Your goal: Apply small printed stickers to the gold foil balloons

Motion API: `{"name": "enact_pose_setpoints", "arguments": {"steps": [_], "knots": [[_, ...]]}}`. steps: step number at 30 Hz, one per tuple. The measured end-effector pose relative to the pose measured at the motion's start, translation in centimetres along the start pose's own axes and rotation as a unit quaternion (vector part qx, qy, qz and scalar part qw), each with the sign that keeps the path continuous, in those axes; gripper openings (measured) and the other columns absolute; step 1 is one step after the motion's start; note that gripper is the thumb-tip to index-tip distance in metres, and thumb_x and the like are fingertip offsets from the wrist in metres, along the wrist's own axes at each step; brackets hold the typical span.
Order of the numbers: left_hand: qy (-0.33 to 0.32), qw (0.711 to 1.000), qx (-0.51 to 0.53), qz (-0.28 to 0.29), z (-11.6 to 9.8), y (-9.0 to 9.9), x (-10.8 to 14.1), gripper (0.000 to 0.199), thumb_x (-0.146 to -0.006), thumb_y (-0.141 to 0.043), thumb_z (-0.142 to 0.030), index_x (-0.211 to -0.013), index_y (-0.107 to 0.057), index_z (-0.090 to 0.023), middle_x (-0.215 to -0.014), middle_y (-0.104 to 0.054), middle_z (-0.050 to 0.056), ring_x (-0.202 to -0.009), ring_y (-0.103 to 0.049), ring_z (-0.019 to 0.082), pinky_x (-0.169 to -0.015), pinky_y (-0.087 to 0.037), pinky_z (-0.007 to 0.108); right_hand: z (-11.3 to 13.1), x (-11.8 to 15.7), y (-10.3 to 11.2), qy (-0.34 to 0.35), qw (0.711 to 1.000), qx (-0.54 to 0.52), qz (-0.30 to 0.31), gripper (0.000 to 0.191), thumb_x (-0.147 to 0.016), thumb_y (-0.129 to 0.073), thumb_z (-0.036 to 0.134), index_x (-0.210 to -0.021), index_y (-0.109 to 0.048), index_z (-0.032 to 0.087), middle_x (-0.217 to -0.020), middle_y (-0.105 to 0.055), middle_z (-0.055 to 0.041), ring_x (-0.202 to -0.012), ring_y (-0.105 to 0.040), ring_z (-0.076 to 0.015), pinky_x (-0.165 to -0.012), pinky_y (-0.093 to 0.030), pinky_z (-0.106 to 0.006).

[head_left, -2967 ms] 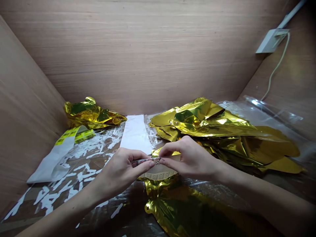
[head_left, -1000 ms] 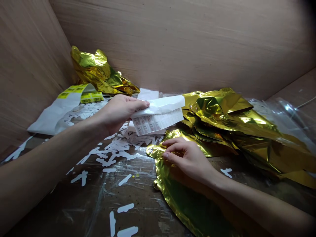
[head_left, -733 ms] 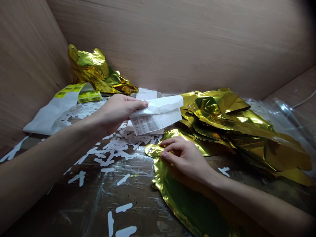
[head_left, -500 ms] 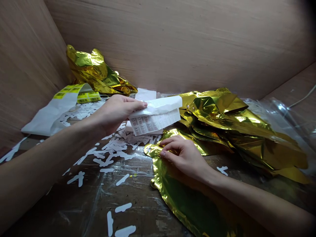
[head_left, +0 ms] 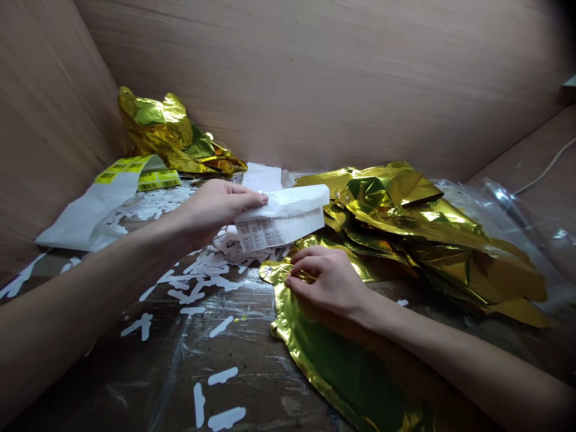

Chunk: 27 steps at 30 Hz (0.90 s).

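Observation:
My left hand (head_left: 220, 207) pinches a folded sheet of stickers (head_left: 281, 231) between thumb and fingers. Rows of small clear labels with grey printed marks, "CE" among them, show on its lower half; the upper half is folded over and white. Below and to the right, my right hand (head_left: 330, 279) has its fingers curled and thumb closed on the tab end of a flat gold foil balloon (head_left: 333, 354). The balloon's rounded tab (head_left: 272, 272) sticks out left of the fingertips. Whether a small sticker lies under those fingertips I cannot tell.
More gold foil balloons (head_left: 382, 195) lie stacked at the right, beside clear plastic (head_left: 504, 210). A crumpled gold balloon (head_left: 166, 129) rests in the back left corner. Near it curls a strip of yellow barcode labels (head_left: 121, 168). White paper scraps (head_left: 211, 267) litter the table.
The view has shifted slightly. My right hand has slid a little left along the balloon's tab, its fingers drawn closer together. The left hand keeps hold of the sticker sheet.

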<state>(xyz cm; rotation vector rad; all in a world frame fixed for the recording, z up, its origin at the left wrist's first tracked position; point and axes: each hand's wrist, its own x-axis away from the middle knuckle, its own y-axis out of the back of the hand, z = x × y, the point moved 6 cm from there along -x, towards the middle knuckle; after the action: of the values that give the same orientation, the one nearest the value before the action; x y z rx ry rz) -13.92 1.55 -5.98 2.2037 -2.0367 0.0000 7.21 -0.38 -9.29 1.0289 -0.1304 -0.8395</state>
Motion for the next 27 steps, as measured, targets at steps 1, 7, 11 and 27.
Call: {"name": "enact_pose_setpoints", "arguments": {"steps": [1, 7, 11, 27], "knots": [[-0.001, 1.000, -0.006, 0.003, -0.1, -0.1, 0.1, 0.020, -0.074, -0.081, -0.038, -0.074, -0.081, -0.018, -0.083, -0.078, 0.010, -0.070, -0.066, 0.019, -0.066, -0.051, 0.029, 0.0, -0.2, 0.0, 0.003, 1.000, 0.018, 0.000, 0.008, -0.082, -0.074, 0.024, -0.082, -0.081, 0.019, -0.089, -0.077, -0.0039, -0.078, -0.067, -0.0158, -0.074, -0.050, -0.028], [-0.007, 0.999, -0.031, 0.022, -0.4, -0.2, 0.3, 0.021, -0.073, -0.081, -0.040, -0.069, -0.079, -0.019, -0.080, -0.077, 0.009, -0.069, -0.064, 0.019, -0.065, -0.049, 0.028, -1.0, -1.6, 0.2, 0.011, 0.993, 0.117, 0.003, 0.015, -0.088, -0.068, 0.027, -0.086, -0.079, 0.016, -0.078, -0.072, -0.0048, -0.066, -0.060, -0.0145, -0.067, -0.043, -0.028], [-0.013, 0.999, -0.025, 0.017, -0.5, 0.3, 0.2, 0.025, -0.072, -0.083, -0.044, -0.074, -0.081, -0.019, -0.083, -0.079, 0.010, -0.071, -0.067, 0.020, -0.065, -0.051, 0.029, 1.0, -0.2, 1.2, 0.039, 0.982, 0.182, 0.013, 0.024, -0.097, -0.055, 0.020, -0.086, -0.075, 0.015, -0.089, -0.073, -0.0102, -0.079, -0.064, -0.0198, -0.073, -0.046, -0.032], [-0.037, 0.998, -0.022, 0.045, -1.7, 1.2, 0.6, 0.020, -0.073, -0.084, -0.037, -0.073, -0.080, -0.018, -0.074, -0.075, 0.006, -0.061, -0.060, 0.014, -0.056, -0.043, 0.023, 5.1, 9.1, -0.1, -0.007, 0.981, 0.163, 0.107, 0.023, -0.088, -0.056, 0.013, -0.073, -0.072, 0.020, -0.070, -0.073, -0.0070, -0.058, -0.065, -0.0212, -0.060, -0.054, -0.036]]}}
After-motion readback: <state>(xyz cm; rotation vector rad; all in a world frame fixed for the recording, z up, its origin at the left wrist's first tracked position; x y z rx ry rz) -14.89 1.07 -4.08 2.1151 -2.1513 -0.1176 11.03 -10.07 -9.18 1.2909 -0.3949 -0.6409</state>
